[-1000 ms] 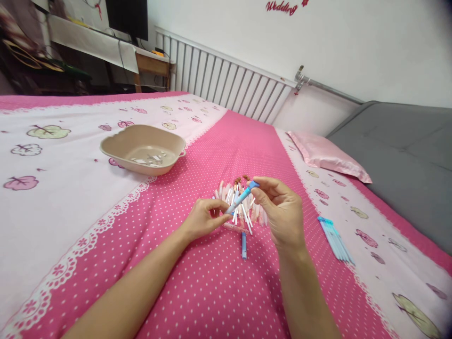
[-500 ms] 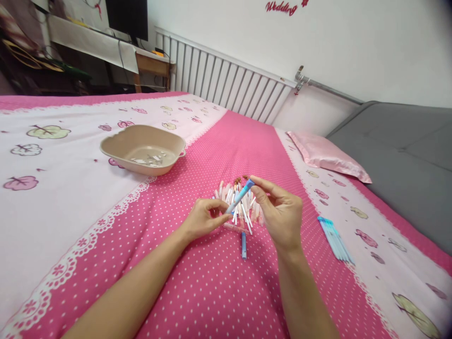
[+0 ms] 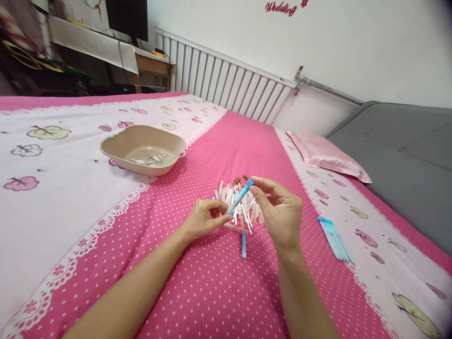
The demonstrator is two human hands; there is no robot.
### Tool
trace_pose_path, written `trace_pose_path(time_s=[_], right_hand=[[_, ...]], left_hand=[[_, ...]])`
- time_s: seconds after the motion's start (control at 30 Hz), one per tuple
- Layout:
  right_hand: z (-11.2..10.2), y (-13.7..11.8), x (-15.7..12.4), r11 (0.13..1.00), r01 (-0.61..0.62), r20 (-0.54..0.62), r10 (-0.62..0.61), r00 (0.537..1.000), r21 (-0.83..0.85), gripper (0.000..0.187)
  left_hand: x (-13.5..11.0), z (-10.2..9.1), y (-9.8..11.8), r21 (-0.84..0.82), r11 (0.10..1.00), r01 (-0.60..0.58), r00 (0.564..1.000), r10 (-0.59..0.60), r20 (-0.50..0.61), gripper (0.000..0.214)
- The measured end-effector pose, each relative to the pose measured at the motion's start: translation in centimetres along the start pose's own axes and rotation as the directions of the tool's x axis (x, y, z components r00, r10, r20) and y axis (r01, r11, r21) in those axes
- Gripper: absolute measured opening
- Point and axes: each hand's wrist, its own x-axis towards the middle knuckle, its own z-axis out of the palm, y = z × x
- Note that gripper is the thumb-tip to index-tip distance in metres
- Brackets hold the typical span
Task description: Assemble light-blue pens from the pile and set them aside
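A light blue pen point(image 3: 239, 197) is held tilted between both hands above the pink dotted bedspread point(image 3: 212, 282). My left hand point(image 3: 203, 219) pinches its lower end. My right hand point(image 3: 280, 212) pinches its upper, capped end with thumb and fingertips. Just behind the hands lies a loose pile of pen parts point(image 3: 237, 207), white, pink and blue. A single blue pen piece point(image 3: 243, 245) lies on the cloth in front of the pile.
A beige plastic basin point(image 3: 143, 149) with small scraps inside sits at the left. A neat row of several blue pens point(image 3: 334, 239) lies to the right. A pink pillow point(image 3: 326, 155) and a grey sofa point(image 3: 399, 150) are beyond, a white radiator point(image 3: 226, 80) behind.
My right hand has slid slightly left and down along the pen's upper end, its fingers closing on the cap. The left hand has stayed put.
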Motion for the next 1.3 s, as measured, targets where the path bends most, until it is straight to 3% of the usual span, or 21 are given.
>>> trace_pose_path(time_s=[0.2,0.33,0.5,0.6,0.77,0.93,1.13,1.3], right_hand=[[0.0,0.0,-0.1,0.999,-0.041,0.044,0.041,0.998,0.003,0.039],[0.3,0.4,0.0,0.991,-0.122,0.13,0.129,0.983,-0.062,0.034],[1.8,2.0,-0.7,0.955,-0.263,0.371,0.295,0.881,-0.134,0.032],[2.7,2.8,-1.3,0.938,-0.321,0.444,0.345,0.827,-0.131,0.028],[3.6,3.2,-1.4,0.894,-0.445,0.474,0.417,0.776,-0.058,0.03],[3.9,3.4,-1.3,0.835,-0.55,0.48,0.493,0.726,-0.027,0.03],[3.8,3.9,-1.4,0.804,-0.594,0.453,0.541,0.708,-0.031,0.034],[3.7,4.4,-1.4,0.831,-0.544,0.461,0.529,0.712,-0.113,0.028]], left_hand=[[0.0,0.0,-0.4,-0.042,0.998,0.036,0.999,-0.038,-0.032,0.024],[0.1,0.1,-0.5,-0.18,0.98,0.08,0.99,-0.1,-0.104,0.028],[0.3,-0.1,-0.5,-0.264,0.961,0.086,0.979,-0.131,-0.158,0.03],[0.3,-0.3,-0.6,-0.238,0.971,0.04,0.971,-0.093,-0.218,0.027],[0.4,-0.5,-0.8,-0.176,0.984,0.003,0.956,-0.055,-0.287,0.024],[0.4,-0.5,-0.8,-0.219,0.976,0.017,0.952,-0.082,-0.294,0.023],[0.5,-0.5,-0.5,-0.283,0.956,0.084,0.949,-0.163,-0.27,0.034],[0.7,-2.0,-0.4,-0.475,0.88,0.02,0.88,-0.241,-0.409,0.049]])
